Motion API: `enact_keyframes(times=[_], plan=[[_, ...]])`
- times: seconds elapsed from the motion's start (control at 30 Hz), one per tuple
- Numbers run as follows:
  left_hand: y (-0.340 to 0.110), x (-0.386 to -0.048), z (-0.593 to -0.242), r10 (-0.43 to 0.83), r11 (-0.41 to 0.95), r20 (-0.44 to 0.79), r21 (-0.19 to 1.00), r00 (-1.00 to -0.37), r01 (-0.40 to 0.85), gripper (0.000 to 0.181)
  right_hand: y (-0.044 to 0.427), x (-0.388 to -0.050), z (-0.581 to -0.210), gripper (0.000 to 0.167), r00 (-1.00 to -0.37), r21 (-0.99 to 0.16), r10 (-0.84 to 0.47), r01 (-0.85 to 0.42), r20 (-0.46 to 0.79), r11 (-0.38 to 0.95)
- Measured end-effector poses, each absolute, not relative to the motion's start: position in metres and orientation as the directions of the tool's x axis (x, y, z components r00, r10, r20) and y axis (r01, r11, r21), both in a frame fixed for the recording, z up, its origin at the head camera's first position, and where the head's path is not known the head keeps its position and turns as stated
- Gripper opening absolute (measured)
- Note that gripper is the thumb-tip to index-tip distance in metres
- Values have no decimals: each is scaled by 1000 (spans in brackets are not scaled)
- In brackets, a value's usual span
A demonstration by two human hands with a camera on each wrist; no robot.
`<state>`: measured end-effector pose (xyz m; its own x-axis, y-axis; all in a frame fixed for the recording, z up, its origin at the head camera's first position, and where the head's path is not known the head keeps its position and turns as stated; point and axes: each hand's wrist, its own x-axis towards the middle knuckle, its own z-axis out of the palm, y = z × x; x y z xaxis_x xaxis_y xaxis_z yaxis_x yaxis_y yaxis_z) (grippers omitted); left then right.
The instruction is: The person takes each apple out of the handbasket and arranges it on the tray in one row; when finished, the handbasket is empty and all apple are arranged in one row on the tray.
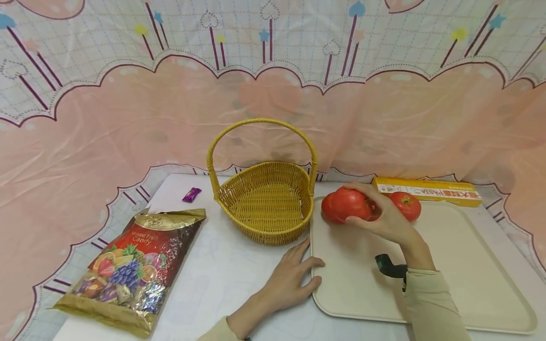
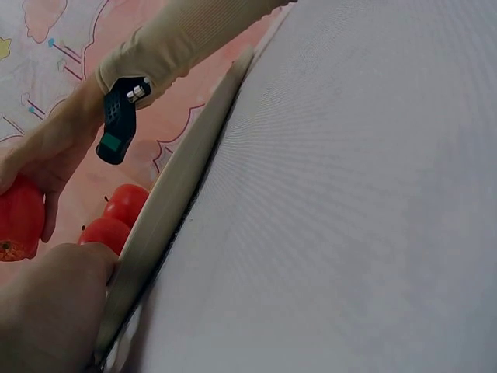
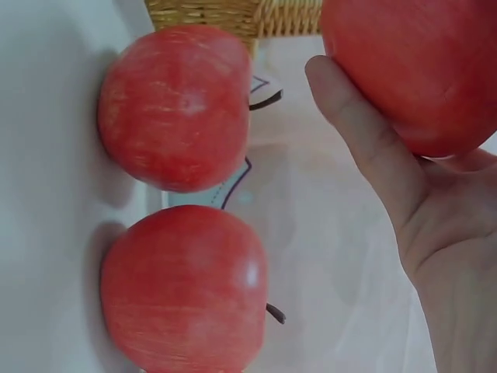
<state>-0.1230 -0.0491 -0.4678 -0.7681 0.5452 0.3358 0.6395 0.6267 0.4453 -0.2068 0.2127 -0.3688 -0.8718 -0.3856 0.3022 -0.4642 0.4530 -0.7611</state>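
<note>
My right hand (image 1: 386, 218) grips a red apple (image 1: 351, 205) above the far left part of the beige tray (image 1: 358, 279). Behind the held fruit, a second apple (image 1: 327, 207) shows partly. Another apple (image 1: 406, 206) sits on the tray to the right of the hand. Two apples with dark stems, an upper one (image 3: 178, 109) and a lower one (image 3: 186, 287), stand below the held one in the right wrist view. My left hand (image 1: 287, 279) rests at the tray's left edge, its thumb and index finger reaching over the rim.
A yellow wicker basket (image 1: 268, 235) with a tall handle stands left of the tray. A mixed fruit candy bag (image 1: 136, 270) lies at the left, with one purple wrapped candy (image 1: 192, 194) behind it. A yellow pasta box (image 1: 452, 192) lies along the tray's back edge.
</note>
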Motion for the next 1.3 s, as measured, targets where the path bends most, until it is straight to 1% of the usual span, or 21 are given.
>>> enact_keyframes(times=[0.27, 0.57, 0.83, 0.9, 1.13, 1.3], plan=[[-48, -123, -470, 545, 626, 342, 441, -765, 643, 24, 220, -207, -370, 69, -906, -766, -315, -410, 281, 496], [-48, -123, -469, 544, 633, 326, 446, -773, 633, 25, 224, -211, -369, 68, -900, -731, -301, -433, 316, 527], [-48, -122, -468, 542, 639, 308, 453, -782, 622, 26, 230, -211, -365, 68, -928, -747, -236, -373, 290, 551], [-48, -122, -468, 542, 639, 306, 456, -783, 620, 26, 231, -211, -364, 69, -928, -746, -228, -372, 294, 552], [-48, -123, -467, 542, 636, 307, 458, -782, 621, 25, 233, -213, -364, 70, -902, -713, -213, -427, 375, 555], [-48, -123, -468, 543, 639, 301, 458, -784, 618, 25, 236, -211, -363, 68, -911, -720, -176, -403, 372, 565]])
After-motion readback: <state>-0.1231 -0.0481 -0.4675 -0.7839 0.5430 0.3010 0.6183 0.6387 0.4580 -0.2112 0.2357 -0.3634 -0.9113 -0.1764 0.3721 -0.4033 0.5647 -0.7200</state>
